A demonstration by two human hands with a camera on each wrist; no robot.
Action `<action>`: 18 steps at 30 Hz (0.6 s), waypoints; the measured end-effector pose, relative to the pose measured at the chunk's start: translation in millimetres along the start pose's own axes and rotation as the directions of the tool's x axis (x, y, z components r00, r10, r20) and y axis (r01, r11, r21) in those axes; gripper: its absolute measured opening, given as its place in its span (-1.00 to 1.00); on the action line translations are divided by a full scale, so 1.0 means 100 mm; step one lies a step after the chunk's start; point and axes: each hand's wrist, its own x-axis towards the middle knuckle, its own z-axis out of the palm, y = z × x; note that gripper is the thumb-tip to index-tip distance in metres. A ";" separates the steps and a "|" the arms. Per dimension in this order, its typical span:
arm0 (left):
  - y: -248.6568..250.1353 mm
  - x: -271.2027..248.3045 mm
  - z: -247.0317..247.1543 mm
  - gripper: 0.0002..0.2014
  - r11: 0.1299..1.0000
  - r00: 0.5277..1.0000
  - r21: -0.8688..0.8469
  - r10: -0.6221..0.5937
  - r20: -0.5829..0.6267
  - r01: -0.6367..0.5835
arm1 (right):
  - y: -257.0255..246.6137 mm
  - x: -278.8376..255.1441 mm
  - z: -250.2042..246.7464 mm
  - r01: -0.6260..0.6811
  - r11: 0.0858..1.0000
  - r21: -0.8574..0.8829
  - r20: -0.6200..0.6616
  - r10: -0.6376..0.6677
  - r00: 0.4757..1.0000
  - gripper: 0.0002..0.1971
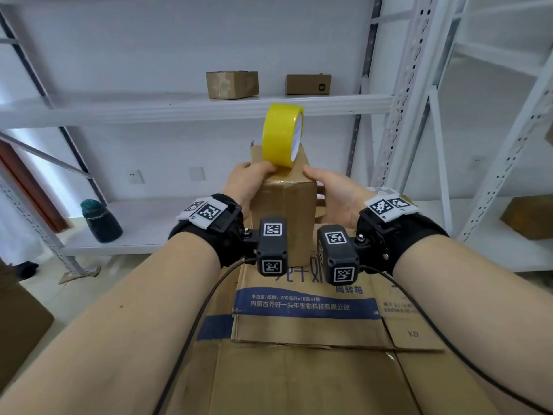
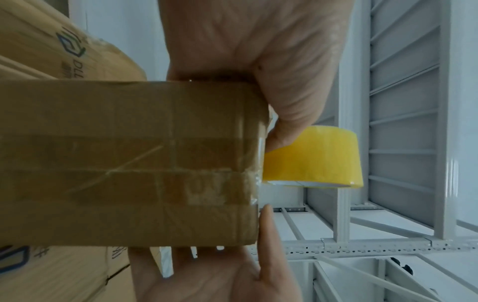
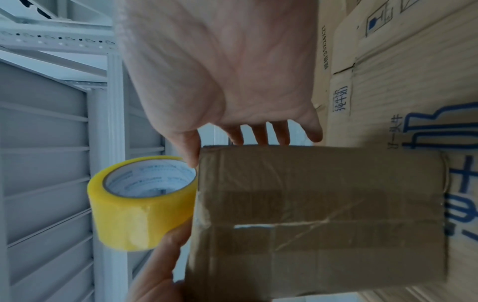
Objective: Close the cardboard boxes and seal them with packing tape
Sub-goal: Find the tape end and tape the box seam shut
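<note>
One shut box (image 1: 284, 205) is gripped at 9 o'clock by the left hand (image 1: 245, 181), the roll (image 1: 281, 136) is stood on its top at 12, and the flat right hand (image 1: 335, 193) is pressed at 3; taping is judged barely begun.

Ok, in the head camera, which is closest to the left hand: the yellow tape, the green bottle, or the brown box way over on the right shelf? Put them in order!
1. The yellow tape: atop the small box, right at the fingertips of the left hand.
2. The green bottle: on the shelf, off to the left.
3. The brown box: on the far right shelf, farthest.
</note>
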 end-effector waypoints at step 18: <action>0.02 -0.17 -0.04 -0.61 0.950 0.888 -0.145 0.194 -0.416 -0.275 | -0.08 -0.28 -0.08 0.073 0.997 -0.007 -0.065 -0.073 0.995 -0.46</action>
